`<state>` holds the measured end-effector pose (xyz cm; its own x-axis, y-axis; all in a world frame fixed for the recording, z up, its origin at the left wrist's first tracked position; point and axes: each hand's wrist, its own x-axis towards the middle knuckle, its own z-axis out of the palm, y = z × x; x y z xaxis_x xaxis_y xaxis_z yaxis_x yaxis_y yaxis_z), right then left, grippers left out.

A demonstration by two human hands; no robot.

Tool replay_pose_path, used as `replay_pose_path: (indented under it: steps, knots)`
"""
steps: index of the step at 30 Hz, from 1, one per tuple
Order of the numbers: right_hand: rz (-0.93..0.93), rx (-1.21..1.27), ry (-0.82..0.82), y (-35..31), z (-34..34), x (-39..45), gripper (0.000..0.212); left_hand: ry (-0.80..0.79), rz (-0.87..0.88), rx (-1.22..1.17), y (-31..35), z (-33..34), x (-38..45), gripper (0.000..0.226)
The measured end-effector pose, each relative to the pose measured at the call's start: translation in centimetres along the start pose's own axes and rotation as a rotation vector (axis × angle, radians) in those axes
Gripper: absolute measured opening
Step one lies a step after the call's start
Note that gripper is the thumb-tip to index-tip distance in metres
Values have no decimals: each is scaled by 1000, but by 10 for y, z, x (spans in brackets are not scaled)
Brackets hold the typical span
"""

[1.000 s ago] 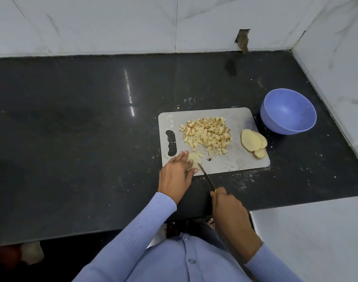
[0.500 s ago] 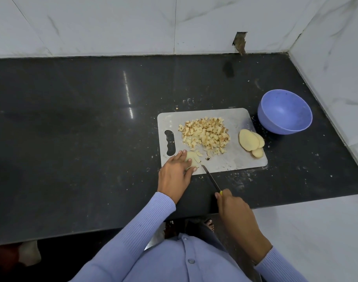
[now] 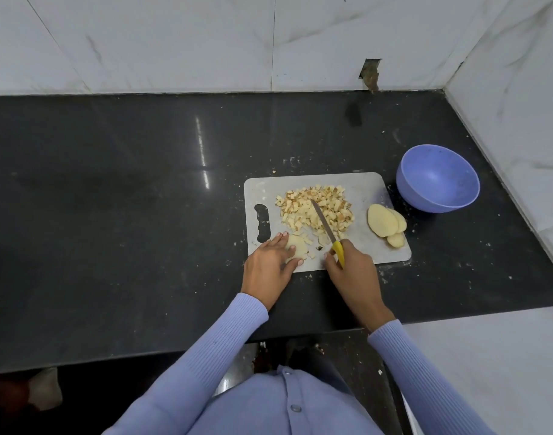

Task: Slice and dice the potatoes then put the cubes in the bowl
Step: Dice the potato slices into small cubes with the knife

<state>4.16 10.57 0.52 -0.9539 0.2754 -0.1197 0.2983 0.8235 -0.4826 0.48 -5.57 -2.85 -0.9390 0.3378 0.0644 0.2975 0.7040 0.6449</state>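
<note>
A grey cutting board (image 3: 369, 189) lies on the black counter. On it sits a heap of potato cubes (image 3: 306, 211), and at its right end a stack of potato slices (image 3: 383, 221). My left hand (image 3: 269, 262) presses a pale potato slice (image 3: 297, 246) flat at the board's near left corner, fingers straight. My right hand (image 3: 350, 271) grips the yellow handle of a knife (image 3: 327, 229); its blade points away over the cube heap. An empty purple bowl (image 3: 438, 178) stands right of the board.
The black counter (image 3: 112, 215) stretches wide to the left, strewn with small potato crumbs around the board. White marble walls (image 3: 206, 42) close off the back and the right side. A white surface (image 3: 488, 356) adjoins the counter at the near right.
My right hand has moved forward onto the board with the knife, and the blade now reaches over the cube heap. My left hand stays on the slice.
</note>
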Motion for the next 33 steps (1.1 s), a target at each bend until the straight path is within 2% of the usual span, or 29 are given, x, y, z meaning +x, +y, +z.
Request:
replay_pose_path:
  steps: [11, 14, 17, 23, 27, 33]
  knots:
    - [-149, -57, 11, 1, 2, 20, 28, 4, -34, 13, 7, -2, 2, 34]
    - [-175, 15, 4, 4, -4, 20, 24, 13, -39, 21, 8, -2, 2, 34]
    - [-171, 93, -50, 6, -9, 19, 10, 19, -46, 24, 9, -2, 2, 34]
    - [-115, 263, -158, 9, -13, 16, 27, 0, -45, 9, 8, -3, 1, 36]
    - [-162, 200, -166, 8, -11, 17, 12, 5, -46, 7, 6, -3, -2, 33]
    - [-149, 157, -224, 11, -10, 15, 27, 10, -64, -4, 7, -5, 0, 33]
